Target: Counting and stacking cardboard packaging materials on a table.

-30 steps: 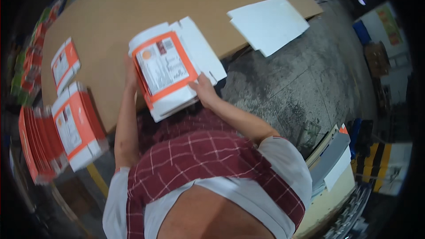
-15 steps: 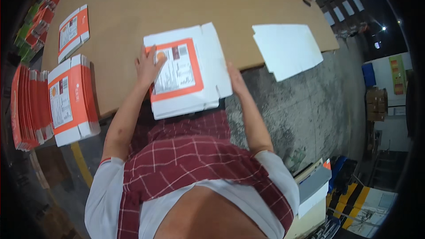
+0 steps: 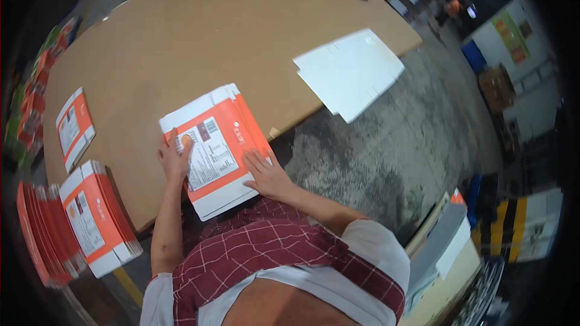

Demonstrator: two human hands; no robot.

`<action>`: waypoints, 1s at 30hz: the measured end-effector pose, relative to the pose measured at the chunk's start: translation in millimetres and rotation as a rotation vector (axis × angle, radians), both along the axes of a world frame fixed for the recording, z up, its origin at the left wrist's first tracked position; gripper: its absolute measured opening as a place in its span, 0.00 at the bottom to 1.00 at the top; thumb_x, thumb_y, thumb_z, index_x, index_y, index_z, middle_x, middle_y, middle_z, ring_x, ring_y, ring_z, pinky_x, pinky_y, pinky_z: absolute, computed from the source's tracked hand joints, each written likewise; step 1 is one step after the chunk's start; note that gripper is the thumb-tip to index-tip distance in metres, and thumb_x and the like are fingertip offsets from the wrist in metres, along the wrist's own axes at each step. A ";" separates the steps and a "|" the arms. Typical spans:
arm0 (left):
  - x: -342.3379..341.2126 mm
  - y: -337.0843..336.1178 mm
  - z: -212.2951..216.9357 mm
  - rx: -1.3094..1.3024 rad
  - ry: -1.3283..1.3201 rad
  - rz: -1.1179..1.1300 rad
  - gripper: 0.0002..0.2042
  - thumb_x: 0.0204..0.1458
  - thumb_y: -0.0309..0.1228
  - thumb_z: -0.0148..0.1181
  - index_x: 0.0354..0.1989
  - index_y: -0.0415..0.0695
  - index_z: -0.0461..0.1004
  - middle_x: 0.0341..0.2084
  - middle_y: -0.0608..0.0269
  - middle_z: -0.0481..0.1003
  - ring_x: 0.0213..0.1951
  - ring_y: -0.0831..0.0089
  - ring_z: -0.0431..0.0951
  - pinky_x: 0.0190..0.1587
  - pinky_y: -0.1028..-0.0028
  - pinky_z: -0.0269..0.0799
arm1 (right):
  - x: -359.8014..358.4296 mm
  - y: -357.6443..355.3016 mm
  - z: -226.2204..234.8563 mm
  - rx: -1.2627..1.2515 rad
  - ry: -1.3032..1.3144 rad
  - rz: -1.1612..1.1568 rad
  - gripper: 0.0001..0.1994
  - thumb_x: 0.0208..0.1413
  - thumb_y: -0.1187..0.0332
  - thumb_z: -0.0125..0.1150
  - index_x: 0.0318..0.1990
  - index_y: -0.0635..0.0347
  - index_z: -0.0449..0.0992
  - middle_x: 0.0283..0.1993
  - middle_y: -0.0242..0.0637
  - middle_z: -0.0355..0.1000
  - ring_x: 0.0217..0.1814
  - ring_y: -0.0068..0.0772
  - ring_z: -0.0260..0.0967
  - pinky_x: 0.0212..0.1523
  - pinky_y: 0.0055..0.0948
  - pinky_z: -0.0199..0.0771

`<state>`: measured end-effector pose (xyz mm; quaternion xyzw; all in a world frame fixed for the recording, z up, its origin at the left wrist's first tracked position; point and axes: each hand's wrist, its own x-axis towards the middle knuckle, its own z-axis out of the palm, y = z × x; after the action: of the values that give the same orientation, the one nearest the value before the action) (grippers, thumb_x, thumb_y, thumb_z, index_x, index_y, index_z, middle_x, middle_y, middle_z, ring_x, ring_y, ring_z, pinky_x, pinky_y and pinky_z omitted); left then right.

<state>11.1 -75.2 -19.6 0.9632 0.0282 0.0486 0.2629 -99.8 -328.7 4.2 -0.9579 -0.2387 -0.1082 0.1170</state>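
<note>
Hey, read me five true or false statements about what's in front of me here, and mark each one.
1. The left hand and the right hand both touch an orange-and-white carton. True.
2. The white cardboard sheet lies to the left of that carton. False: it lies to the right.
3. The pile of other cartons is to the left of the left hand. True.
4. The tabletop is bright green. False: it is brown.
5. The person wears a maroon checked apron. True.
</note>
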 end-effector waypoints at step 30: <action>3.1 0.0 12.6 -0.076 -0.011 -0.003 0.27 0.49 0.42 0.52 0.58 0.50 0.56 0.60 0.49 0.45 0.61 0.56 0.44 0.60 0.62 0.42 | 88.4 -294.9 -73.8 2.046 -0.065 -0.687 0.23 0.40 0.84 0.52 0.49 0.64 0.62 0.47 0.39 0.65 0.47 0.37 0.63 0.48 0.34 0.64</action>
<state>14.2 -75.2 -7.0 0.9523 0.0269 0.0525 0.2996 -11.4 -623.6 -69.6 -0.4181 0.2436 -0.3088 0.8188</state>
